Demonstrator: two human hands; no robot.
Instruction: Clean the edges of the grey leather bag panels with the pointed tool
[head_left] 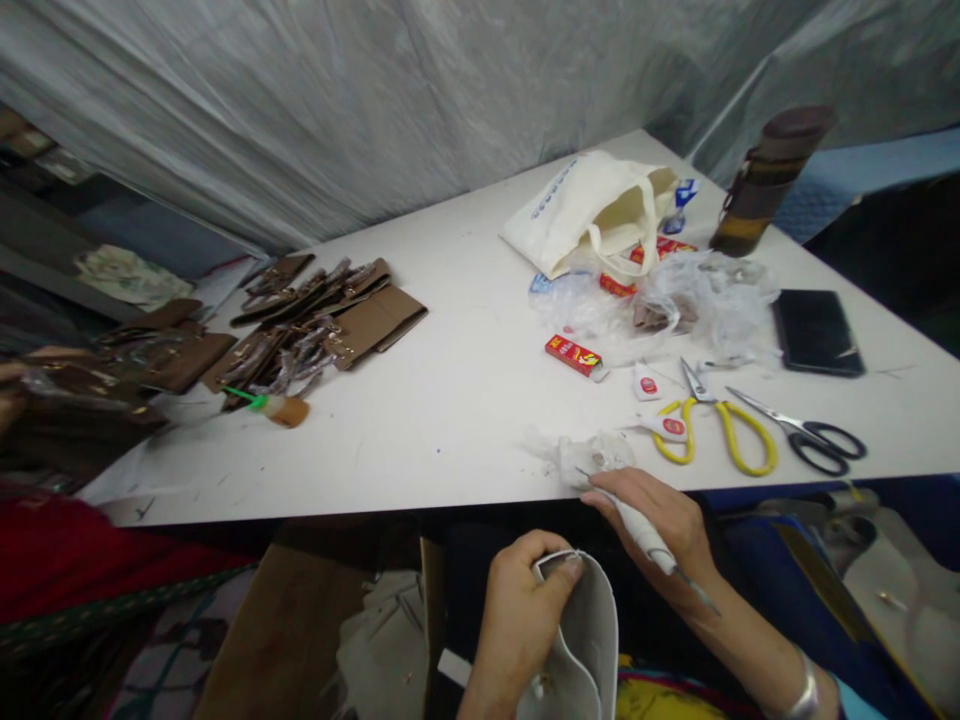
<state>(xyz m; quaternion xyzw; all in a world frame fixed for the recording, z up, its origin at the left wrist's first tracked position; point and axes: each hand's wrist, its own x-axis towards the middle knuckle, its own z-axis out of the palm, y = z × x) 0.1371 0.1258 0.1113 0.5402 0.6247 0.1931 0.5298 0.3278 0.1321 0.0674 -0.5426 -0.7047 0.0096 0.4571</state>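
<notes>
My left hand (521, 620) pinches the rim of a pale grey, open-topped bag piece (604, 610), its thumb inside the edge. The bag piece hangs below the table's front edge and its lower part runs out of view. In my right hand (667, 520) is a slim tool with a white wrapped handle (637, 525) and thin metal at both ends. One tip of the tool is at a crumpled white plastic-covered lump (592, 458) on the table edge; whether it touches, I cannot tell.
Yellow-handled scissors (727, 430), black-handled scissors (810, 432), a red box (574, 356), clear plastic bags (720, 290), a tote bag (577, 215), a bottle (769, 185) and a black tablet (817, 332) lie right. Brown bags (379, 320), a glue bottle (285, 410) and another person's hand (9, 395) are left.
</notes>
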